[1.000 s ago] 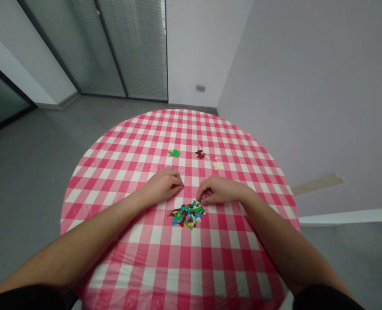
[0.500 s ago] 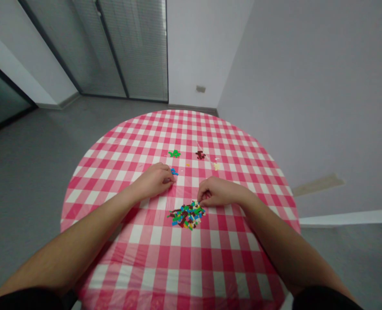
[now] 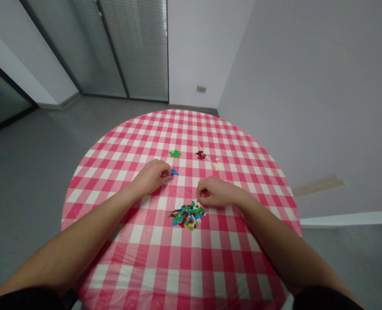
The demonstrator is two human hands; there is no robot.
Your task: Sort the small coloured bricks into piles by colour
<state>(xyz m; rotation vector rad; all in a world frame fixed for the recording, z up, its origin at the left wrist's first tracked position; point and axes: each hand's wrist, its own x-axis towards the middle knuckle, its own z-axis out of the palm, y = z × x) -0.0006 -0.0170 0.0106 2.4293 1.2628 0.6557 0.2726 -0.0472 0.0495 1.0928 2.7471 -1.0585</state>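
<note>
A mixed pile of small building bricks [image 3: 187, 215] in green, blue, brown, yellow and white lies near the middle of the table. My right hand [image 3: 215, 191] rests at the pile's upper right edge, its fingers curled in a pinch; whatever is between the fingertips is too small to make out. Beside the small blue brick cluster [image 3: 174, 172] is my left hand [image 3: 154, 175], thumb and fingers pinched together at its left side. I cannot see clearly what, if anything, they hold.
Farther back lie a green brick cluster [image 3: 175, 153], a dark brown cluster [image 3: 200, 155] and a pale yellow cluster [image 3: 217, 166]. One orange-yellow brick [image 3: 188, 165] sits between them. A red-and-white checked cloth [image 3: 178, 267] covers the round table. A wall [image 3: 323, 107] stands to the right.
My left hand has shifted slightly left and away from me, uncovering more of the blue cluster. My right hand has barely moved, staying by the pile.
</note>
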